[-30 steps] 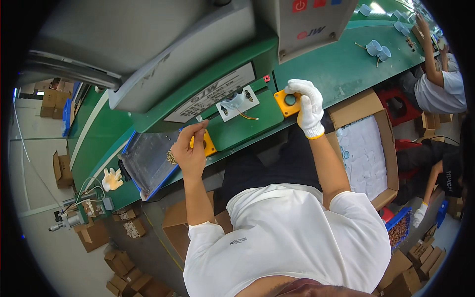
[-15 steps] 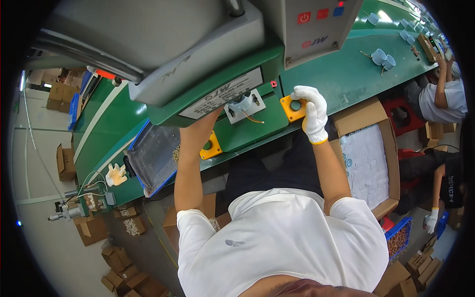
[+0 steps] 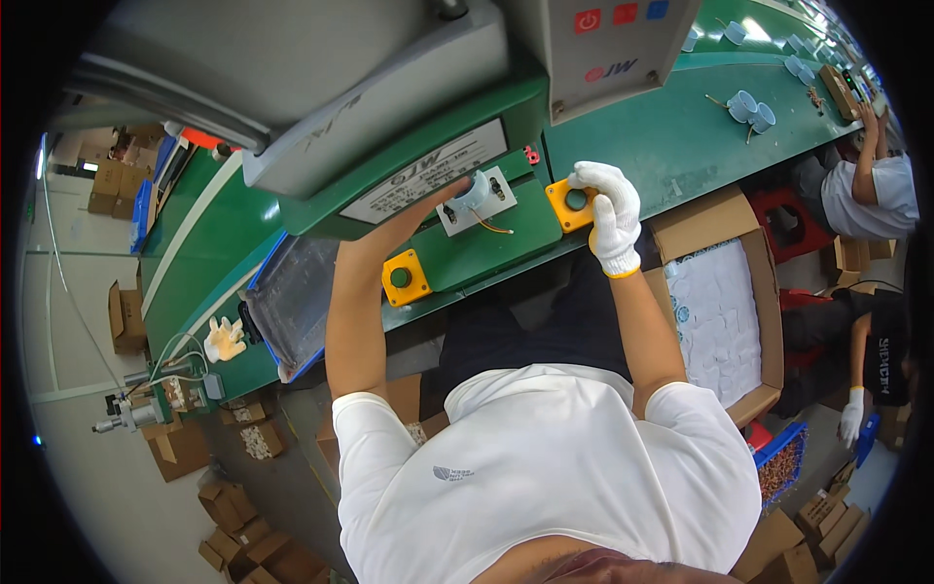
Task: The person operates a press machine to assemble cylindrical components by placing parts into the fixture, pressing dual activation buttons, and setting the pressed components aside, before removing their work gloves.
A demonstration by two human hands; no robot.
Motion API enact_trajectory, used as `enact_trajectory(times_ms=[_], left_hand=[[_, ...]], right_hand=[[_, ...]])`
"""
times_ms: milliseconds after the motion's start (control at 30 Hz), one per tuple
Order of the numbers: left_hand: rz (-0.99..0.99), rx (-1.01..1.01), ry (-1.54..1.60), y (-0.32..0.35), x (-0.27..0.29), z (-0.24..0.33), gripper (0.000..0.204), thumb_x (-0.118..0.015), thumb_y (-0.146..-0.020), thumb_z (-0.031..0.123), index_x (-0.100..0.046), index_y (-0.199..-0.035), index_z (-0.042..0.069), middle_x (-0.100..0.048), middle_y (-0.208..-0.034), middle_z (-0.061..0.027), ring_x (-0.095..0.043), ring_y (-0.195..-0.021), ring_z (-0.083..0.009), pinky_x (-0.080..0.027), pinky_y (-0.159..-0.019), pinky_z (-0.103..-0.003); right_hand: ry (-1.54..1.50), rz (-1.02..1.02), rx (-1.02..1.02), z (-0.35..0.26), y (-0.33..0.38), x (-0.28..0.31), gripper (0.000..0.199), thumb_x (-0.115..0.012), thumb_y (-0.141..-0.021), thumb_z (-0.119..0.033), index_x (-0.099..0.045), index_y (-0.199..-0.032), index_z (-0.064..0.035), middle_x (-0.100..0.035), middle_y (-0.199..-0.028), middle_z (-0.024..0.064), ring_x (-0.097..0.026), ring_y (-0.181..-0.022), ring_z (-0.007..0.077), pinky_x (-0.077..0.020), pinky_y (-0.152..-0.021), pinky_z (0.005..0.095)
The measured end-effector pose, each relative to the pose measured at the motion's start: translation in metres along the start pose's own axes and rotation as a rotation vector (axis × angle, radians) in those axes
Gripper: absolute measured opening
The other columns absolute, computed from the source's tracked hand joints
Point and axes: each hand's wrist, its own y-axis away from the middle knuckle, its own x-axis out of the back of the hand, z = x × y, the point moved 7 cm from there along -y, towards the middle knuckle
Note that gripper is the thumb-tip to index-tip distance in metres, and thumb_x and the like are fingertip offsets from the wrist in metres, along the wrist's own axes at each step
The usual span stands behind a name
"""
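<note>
My left hand [image 3: 420,220], bare, reaches under the green press head [image 3: 457,146]. Its fingertips come up to a pale blue round cup-like part [image 3: 476,198] with a thin yellowish wire, but most of its fingers are hidden by the press. The part sits on a metal fixture plate [image 3: 499,195]. In a white knit glove with a yellow cuff, my right hand [image 3: 615,216] rests beside the right yellow button box [image 3: 561,216] and its dark green button. Its fingers are bent, thumb apart from them, with nothing between. The left yellow button box [image 3: 415,273] lies by my left wrist.
A grey blue-edged tray [image 3: 297,302] and a spare glove [image 3: 225,340] lie on the left. An open carton of white packed pieces [image 3: 720,321] stands at my right. More pale blue cups [image 3: 742,107] are on the green bench [image 3: 652,136]. Co-workers sit at far right.
My left forearm has shifted slightly left, baring the left button box. More of the pale blue part shows beside my fingers. My right hand stays by its button box; the view has shifted a little.
</note>
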Motion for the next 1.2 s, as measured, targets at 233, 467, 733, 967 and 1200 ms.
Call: enact_trajectory(times_ms=[233,467,733,967,1200], left_hand=[[0.554,-0.031,-0.132,0.131,-0.024,-0.082,0.015,-0.084,-0.092,0.004,-0.081,-0.105,-0.003,-0.080,-0.111,-0.0176,-0.078,-0.102,-0.0283,-0.060,-0.089,-0.036],[0.568,-0.330,-0.372,0.151,-0.013,-0.065,0.013,-0.088,-0.086,0.005,-0.079,-0.094,-0.002,-0.078,-0.105,-0.0151,-0.077,-0.103,-0.0366,-0.061,-0.092,-0.045],[0.561,0.547,-0.306,0.199,0.111,-0.238,0.025,-0.073,-0.102,0.024,-0.076,-0.115,0.002,-0.078,-0.101,-0.0169,-0.075,-0.093,-0.0354,-0.058,-0.085,-0.044],[-0.005,0.771,-0.628,0.261,0.161,-0.281,0.023,-0.083,-0.090,0.019,-0.080,-0.109,0.006,-0.081,-0.108,-0.0147,-0.076,-0.104,-0.0369,-0.059,-0.091,-0.046],[-0.280,0.794,-1.054,0.276,0.156,-0.275,0.018,-0.089,-0.078,0.017,-0.084,-0.094,0.010,-0.081,-0.103,-0.0154,-0.076,-0.107,-0.0371,-0.059,-0.093,-0.050]], right_hand=[[0.268,-0.087,0.272,-0.036,-0.011,0.001,0.018,-0.067,-0.088,-0.016,-0.072,-0.096,-0.0009,-0.072,-0.086,0.0148,-0.071,-0.081,0.0378,-0.0574,-0.077,0.0460],[0.328,-0.156,0.232,-0.036,-0.022,-0.023,0.008,-0.069,-0.082,-0.012,-0.068,-0.084,-0.0049,-0.064,-0.071,0.0092,-0.059,-0.061,0.0362,-0.0526,-0.071,0.0469],[-0.077,0.051,-0.217,0.038,0.032,0.013,0.044,-0.052,-0.107,-0.016,-0.061,-0.143,0.0089,-0.065,-0.146,0.0220,-0.064,-0.134,0.0318,-0.0481,-0.120,0.0457],[0.073,-0.018,-0.147,0.031,0.032,0.010,0.039,-0.054,-0.109,-0.018,-0.066,-0.134,0.0087,-0.067,-0.138,0.0231,-0.066,-0.129,0.0336,-0.0501,-0.116,0.0464],[0.076,-0.022,-0.141,0.028,0.030,0.001,0.037,-0.052,-0.109,-0.016,-0.067,-0.132,0.0082,-0.068,-0.135,0.0229,-0.067,-0.126,0.0336,-0.0513,-0.115,0.0469]])
